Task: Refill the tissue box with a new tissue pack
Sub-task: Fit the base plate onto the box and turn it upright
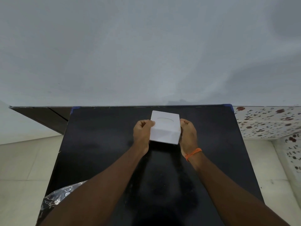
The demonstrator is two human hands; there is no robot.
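I hold the white tissue box [165,127] between both hands, at the far middle of the black tabletop [101,137], near the wall [146,54]. My left hand [142,132] has its grip closed on the box's left side, thumb on the top edge. My right hand [188,132], an orange thread [193,153] at its wrist, presses the right side. The oval slot [165,119] faces up. Crinkled clear plastic [55,199] lies at the tabletop's near left corner.
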